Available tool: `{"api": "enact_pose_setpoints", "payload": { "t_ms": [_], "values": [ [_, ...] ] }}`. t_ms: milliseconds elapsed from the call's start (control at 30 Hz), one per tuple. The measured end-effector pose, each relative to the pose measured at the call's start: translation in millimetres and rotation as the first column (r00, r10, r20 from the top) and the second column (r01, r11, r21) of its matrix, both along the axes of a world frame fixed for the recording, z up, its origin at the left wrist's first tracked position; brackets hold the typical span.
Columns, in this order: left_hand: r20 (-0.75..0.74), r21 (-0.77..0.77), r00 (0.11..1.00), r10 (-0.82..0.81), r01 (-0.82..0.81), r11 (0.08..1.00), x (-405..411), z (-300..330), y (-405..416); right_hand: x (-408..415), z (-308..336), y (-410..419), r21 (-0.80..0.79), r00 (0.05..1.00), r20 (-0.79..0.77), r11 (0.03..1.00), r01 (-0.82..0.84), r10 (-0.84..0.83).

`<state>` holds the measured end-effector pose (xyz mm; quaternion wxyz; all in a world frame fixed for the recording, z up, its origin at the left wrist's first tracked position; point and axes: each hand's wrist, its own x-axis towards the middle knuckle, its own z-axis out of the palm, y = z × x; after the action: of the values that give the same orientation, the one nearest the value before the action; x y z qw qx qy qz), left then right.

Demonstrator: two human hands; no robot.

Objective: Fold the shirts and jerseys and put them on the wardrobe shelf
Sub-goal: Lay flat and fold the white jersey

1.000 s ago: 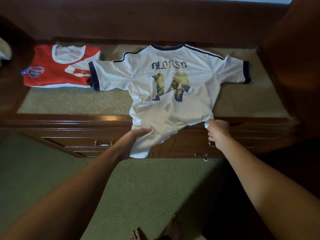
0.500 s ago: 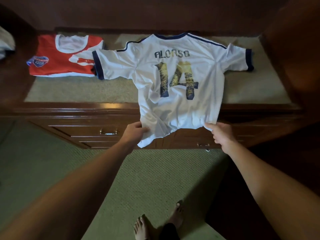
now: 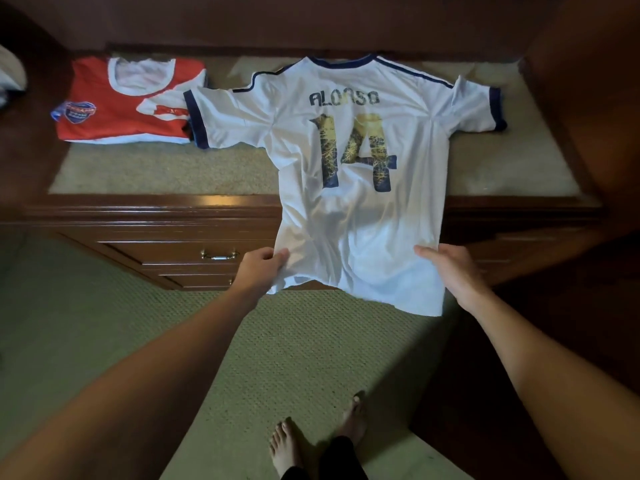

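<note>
A white jersey [image 3: 349, 216] with navy trim, "ALONSO" and a gold 14 lies back-up on the wooden dresser top [image 3: 166, 202]. Its lower part hangs over the front edge. My left hand [image 3: 259, 268] pinches the jersey's left side near the hem. My right hand [image 3: 450, 271] holds the right side, with the thumb on top of the cloth. The sleeves are spread out flat. A folded red and white jersey [image 3: 128, 102] lies on the dresser at the left, and the white jersey's left sleeve touches its edge.
The dresser has drawers with a metal handle [image 3: 219, 255] below its front edge. A dark wooden wardrobe side [image 3: 588, 116] rises at the right. Green carpet [image 3: 104, 323] covers the floor, and my bare feet [image 3: 287, 445] stand on it.
The bunched lower part of the white jersey has been pulled straight and smooth toward me. My hands have moved apart to its two sides, and the number 14 now lies flat.
</note>
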<state>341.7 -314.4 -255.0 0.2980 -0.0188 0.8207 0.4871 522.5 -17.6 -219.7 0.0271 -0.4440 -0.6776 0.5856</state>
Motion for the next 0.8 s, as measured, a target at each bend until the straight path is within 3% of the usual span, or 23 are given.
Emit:
{"api": "enact_pose_setpoints", "payload": {
  "t_ms": [133,300,433,533,667,800],
  "values": [
    [-0.023,0.047,0.997,-0.068,0.069,0.997,4.1,-0.2,-6.3,8.0,-10.6,-8.2,0.015,0.996,0.029,0.996,-0.086,0.085],
    [-0.079,0.039,0.994,-0.071,0.074,0.996,6.0,-0.2,-9.0,10.6,-17.1,-10.0,0.025,0.994,-0.092,0.997,0.067,-0.064],
    [-0.173,0.053,0.985,-0.029,0.039,0.998,10.9,2.0,-8.6,22.4,-27.9,-14.0,0.176,1.000,0.029,0.984,-0.003,-0.002],
    [-0.237,0.056,0.968,-0.081,0.097,0.994,14.5,0.0,-5.7,27.4,-26.2,-21.3,0.207,0.996,-0.088,0.978,-0.012,0.031],
    [-0.232,-0.046,0.961,-0.151,0.144,0.988,18.6,0.6,2.5,27.3,-23.9,-28.0,0.324,0.990,0.011,0.936,-0.134,0.138],
    [-0.136,0.062,0.989,-0.049,0.058,0.996,19.4,2.4,1.9,27.2,-25.6,-23.1,0.285,0.999,-0.039,0.958,-0.017,0.029]
  ]
}}
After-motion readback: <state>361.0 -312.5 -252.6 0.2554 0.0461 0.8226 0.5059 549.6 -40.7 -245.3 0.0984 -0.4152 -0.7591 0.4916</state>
